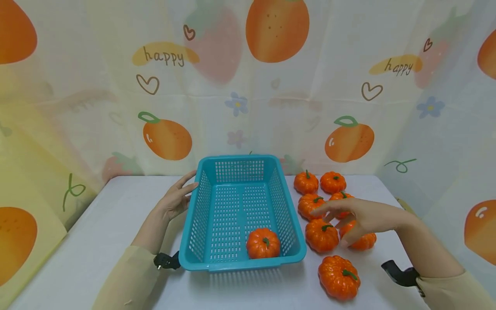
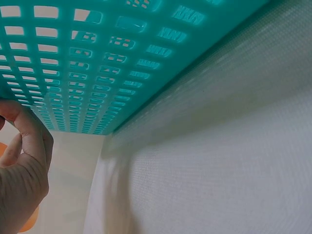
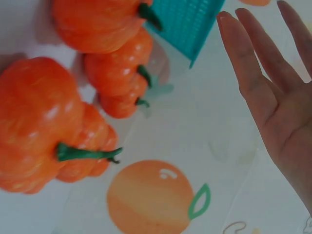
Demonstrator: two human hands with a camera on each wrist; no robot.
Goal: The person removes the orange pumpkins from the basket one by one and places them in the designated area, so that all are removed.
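Note:
My left hand holds the left rim of a turquoise plastic basket, its fingertips right at the edge. Bent fingers also show beside the perforated basket wall in the left wrist view. One orange pumpkin with a green stem sits inside at the basket's near right corner. Over the pumpkins to the right of the basket hovers my right hand, fingers spread, holding nothing. Nearest its fingers are a pumpkin and another partly hidden pumpkin beneath the hand. In the right wrist view, its fingers are extended.
More pumpkins stand behind, including one at the back left and one at the back right. A single pumpkin lies nearest the front. The white table is backed by a fruit-printed curtain.

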